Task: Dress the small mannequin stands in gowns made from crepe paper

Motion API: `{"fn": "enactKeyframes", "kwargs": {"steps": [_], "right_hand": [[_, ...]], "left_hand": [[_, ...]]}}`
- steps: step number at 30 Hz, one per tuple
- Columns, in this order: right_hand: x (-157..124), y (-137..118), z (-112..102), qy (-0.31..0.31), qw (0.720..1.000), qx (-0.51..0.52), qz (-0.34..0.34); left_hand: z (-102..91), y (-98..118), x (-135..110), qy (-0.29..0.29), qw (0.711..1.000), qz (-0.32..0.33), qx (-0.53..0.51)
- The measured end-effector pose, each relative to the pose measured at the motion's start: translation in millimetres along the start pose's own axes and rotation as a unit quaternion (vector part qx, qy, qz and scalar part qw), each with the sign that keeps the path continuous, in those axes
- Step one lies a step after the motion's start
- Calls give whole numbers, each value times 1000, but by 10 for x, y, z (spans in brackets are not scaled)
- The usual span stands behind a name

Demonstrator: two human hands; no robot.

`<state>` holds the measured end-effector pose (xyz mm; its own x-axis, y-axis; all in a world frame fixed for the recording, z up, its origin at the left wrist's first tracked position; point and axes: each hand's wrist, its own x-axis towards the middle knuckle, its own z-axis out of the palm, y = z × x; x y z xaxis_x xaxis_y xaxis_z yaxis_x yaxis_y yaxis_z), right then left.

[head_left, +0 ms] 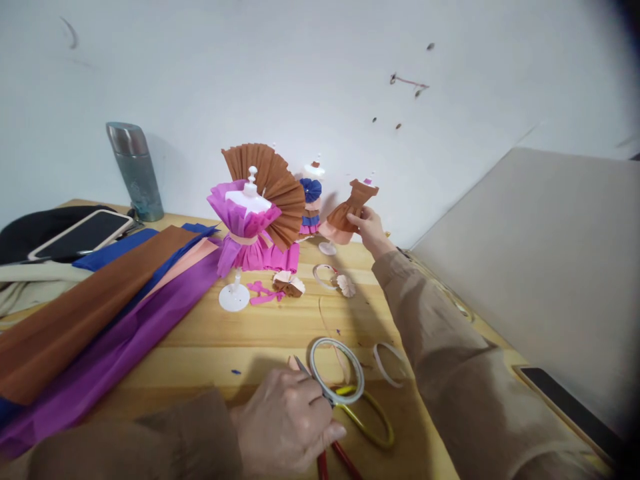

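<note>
My right hand [373, 230] reaches to the back of the table and pinches the skirt of a brown paper dress [354, 203] on a small mannequin. Peach paper shows below the dress, above a white round base [327, 249]. My left hand [287, 417] rests low on the table, fingers curled; what lies under them is hidden. Scissors with yellow handles [377, 420] and a tool with red handles [340, 460] stick out beside it, and a roll of tape [313, 360] touches its fingers' side. Left of centre stands a mannequin [249, 200] wrapped in purple paper.
A pleated brown paper fan [270, 180] and another dressed mannequin [314, 173] stand behind. Strips of coloured crepe paper [100, 300] lie left, near a phone [83, 233] and a tumbler [135, 170]. Paper flowers [289, 285] and a thin ring [390, 363] lie mid-table. A white panel [540, 247] rises right.
</note>
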<state>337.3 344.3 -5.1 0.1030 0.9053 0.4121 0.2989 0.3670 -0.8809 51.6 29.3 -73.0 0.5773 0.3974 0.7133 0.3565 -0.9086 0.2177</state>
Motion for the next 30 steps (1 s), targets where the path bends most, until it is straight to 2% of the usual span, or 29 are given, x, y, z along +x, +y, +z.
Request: {"fn": "enactKeyframes", "kwargs": {"steps": [13, 17, 22, 26, 30], "right_hand": [[84, -5, -126, -55, 996, 69, 34], [142, -15, -169, -49, 995, 76, 33], [173, 32, -107, -37, 995, 85, 26], [155, 58, -76, -43, 996, 71, 26], [115, 24, -171, -50, 998, 18, 41]], "left_hand": [[96, -3, -34, 15, 999, -10, 27], [159, 2, -63, 10, 998, -15, 53], [204, -9, -69, 33, 998, -10, 56], [201, -12, -61, 28, 998, -15, 51], [142, -7, -46, 12, 999, -11, 39]]}}
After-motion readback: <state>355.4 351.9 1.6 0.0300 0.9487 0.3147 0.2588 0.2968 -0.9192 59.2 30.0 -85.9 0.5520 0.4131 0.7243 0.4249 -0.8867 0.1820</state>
